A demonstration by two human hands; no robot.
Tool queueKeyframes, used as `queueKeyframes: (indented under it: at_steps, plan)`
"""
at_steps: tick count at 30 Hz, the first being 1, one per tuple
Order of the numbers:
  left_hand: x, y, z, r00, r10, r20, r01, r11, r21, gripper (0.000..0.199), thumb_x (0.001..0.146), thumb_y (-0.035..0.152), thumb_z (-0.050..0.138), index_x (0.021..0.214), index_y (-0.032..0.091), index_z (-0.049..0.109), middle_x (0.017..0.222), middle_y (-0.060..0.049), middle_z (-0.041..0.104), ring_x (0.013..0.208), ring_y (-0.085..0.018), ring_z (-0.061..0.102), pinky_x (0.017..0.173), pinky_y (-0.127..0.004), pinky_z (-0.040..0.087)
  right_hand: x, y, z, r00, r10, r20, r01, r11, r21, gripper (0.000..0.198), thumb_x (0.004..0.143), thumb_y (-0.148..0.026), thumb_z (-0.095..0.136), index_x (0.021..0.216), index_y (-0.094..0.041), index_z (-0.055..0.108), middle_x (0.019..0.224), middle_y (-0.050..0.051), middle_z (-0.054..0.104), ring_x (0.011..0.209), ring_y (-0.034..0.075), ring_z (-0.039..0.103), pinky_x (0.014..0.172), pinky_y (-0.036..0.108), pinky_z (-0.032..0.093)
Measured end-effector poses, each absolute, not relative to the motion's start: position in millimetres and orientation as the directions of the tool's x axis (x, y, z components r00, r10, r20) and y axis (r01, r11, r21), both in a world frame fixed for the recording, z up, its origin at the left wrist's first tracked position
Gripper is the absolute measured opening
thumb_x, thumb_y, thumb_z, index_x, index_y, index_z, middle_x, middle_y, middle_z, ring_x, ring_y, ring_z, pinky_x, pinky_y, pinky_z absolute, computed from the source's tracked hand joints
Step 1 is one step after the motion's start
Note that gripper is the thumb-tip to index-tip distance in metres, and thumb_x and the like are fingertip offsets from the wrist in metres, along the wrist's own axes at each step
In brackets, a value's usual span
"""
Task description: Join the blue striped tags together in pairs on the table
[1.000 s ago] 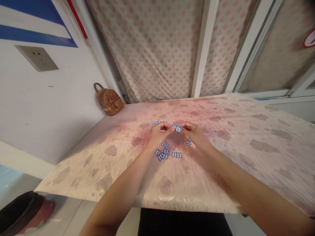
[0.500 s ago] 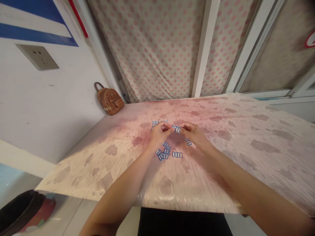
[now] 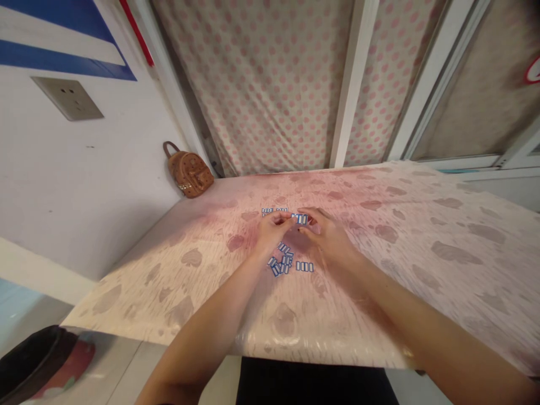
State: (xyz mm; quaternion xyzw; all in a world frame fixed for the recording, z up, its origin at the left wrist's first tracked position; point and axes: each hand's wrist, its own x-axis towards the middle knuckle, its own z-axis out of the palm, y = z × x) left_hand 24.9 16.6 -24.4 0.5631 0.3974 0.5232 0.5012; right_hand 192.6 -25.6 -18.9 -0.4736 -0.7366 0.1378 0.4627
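Note:
My left hand (image 3: 273, 229) is closed in a pinch on the left end of a small flat white piece with blue-edged bars (image 3: 300, 219), held over the table. Around the right end of that piece, my right hand (image 3: 331, 236) has its thumb and forefinger apart; whether a fingertip touches it I cannot tell. Nearer to me lies a loose pile of similar blue-and-white pieces (image 3: 283, 262), with a separate strip (image 3: 304, 266) to its right. Beyond my left hand are more such pieces in a group (image 3: 267, 211), partly hidden by the fingers.
A patterned, glossy cloth covers the table (image 3: 282, 320). At the back left, a small brown backpack (image 3: 190, 173) leans by the wall. Behind the table hangs a dotted curtain (image 3: 270, 84). A dark-rimmed bin-like container (image 3: 46, 363) stands on the floor at left.
My right thumb and forefinger have spread from their pinch on the piece, while my left hand still holds it. A piece seen below my right hand is now out of sight.

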Motion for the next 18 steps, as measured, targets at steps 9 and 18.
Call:
queueKeyframes:
  at_steps: [9,18]
  plan:
    - [27,8,-17,0.230,0.943,0.242,-0.135,-0.215,0.967,0.022,0.074,0.026,0.075,0.092,0.016,0.070,0.065,0.001,0.063,0.061,-0.011,0.057,0.063,-0.023,0.045,191,-28,-15,-0.102,0.836,0.539,0.556,0.497,-0.666,0.025,0.086,-0.023,0.055,0.107,-0.023,0.067,0.095,0.005,0.068,0.079,0.019,0.061,0.077,0.034,0.048]
    - [28,7,-17,0.245,0.894,0.374,-0.055,-0.373,0.926,0.018,0.082,0.023,0.068,0.098,0.018,0.071,0.081,-0.003,0.069,0.073,-0.014,0.064,0.070,-0.025,0.050,194,-17,-20,-0.032,0.957,0.290,0.212,0.290,-0.933,0.027,0.083,-0.043,0.056,0.070,-0.019,0.060,0.066,0.003,0.063,0.060,0.015,0.055,0.063,0.030,0.045]
